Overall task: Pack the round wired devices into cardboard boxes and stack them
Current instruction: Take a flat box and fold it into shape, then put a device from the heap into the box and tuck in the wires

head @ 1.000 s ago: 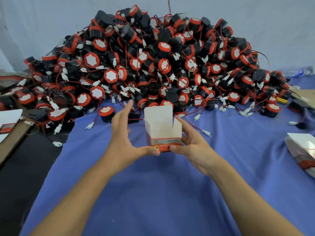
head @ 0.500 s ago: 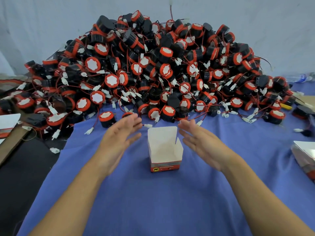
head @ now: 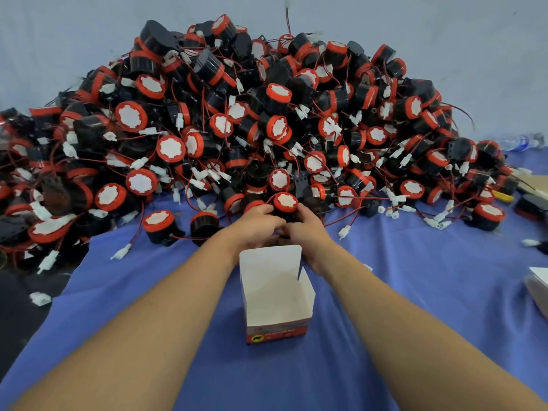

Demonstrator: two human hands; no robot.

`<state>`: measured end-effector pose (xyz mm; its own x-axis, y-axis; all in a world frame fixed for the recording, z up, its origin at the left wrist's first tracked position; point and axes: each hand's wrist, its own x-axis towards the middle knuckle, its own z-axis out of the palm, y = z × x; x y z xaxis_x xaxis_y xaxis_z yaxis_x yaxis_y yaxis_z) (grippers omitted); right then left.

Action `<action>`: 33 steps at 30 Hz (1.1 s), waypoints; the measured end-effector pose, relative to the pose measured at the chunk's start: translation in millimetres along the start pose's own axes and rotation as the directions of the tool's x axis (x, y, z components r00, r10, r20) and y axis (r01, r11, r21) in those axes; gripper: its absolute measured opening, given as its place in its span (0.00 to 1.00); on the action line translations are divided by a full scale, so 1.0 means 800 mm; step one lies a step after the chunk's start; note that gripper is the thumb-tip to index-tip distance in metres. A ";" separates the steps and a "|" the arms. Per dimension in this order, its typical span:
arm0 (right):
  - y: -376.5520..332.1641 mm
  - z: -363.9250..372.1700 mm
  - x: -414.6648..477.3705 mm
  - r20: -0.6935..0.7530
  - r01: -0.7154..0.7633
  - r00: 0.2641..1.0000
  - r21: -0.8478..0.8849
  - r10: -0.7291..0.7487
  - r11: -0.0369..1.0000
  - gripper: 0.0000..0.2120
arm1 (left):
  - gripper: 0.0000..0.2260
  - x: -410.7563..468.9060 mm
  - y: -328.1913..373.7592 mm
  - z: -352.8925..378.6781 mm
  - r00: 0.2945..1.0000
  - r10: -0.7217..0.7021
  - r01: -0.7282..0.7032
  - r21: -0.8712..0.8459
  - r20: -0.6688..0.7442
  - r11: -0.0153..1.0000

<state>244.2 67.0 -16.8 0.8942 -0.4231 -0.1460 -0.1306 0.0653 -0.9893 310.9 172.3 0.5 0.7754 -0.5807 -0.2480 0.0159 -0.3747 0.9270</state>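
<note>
heap of devices (head: pixel 237 129): one; pieces far too many to count
device (head: pixel 285 203) held in both hands: one
hands: two, left hand (head: pixel 255 225), right hand (head: pixel 307 229)
open box (head: pixel 277 295): one
blue cloth (head: pixel 415 292): one
bottle (head: pixel 519 143): one, partly seen

Blue-clothed bench (head: pixel 415 292) under the left grip (head: pixel 255 225) and right grip (head: pixel 307 231); pale grey wall (head: pixel 444 40) well beyond them.

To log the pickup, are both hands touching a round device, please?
Touching: the head view shows the left hand and right hand gripping one red-capped device.
</note>
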 end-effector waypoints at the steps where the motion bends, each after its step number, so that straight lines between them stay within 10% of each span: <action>1: 0.001 -0.002 0.000 -0.015 0.010 1.000 0.002 -0.010 1.000 0.29 | 0.17 0.001 0.000 0.003 1.000 0.006 -0.006 0.005 -0.026 1.000; 11: -0.022 -0.028 -0.060 -0.085 0.268 0.954 -0.190 -0.287 0.945 0.18 | 0.20 -0.060 0.005 -0.018 0.944 0.268 -0.271 0.012 -0.193 0.963; 21: -0.105 -0.019 -0.145 -0.128 0.482 0.869 0.001 -0.478 0.876 0.11 | 0.19 -0.187 0.061 -0.048 0.777 0.584 -0.557 0.177 -0.234 0.812; 27: -0.103 -0.030 -0.170 -0.294 0.293 0.928 0.198 -0.228 0.935 0.22 | 0.20 -0.244 0.023 -0.030 0.775 0.584 -0.506 0.315 -0.244 0.803; 33: -0.089 -0.040 -0.180 -0.112 0.205 0.970 -0.101 -0.215 0.974 0.20 | 0.25 -0.247 -0.010 -0.019 0.791 0.590 -0.385 0.616 -0.164 0.687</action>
<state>111.2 94.1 74.5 0.8479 -0.5253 0.0712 0.0124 -0.1146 -0.9933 166.9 300.9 46.7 0.7261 -0.5613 0.3971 -0.6763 -0.4790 0.5596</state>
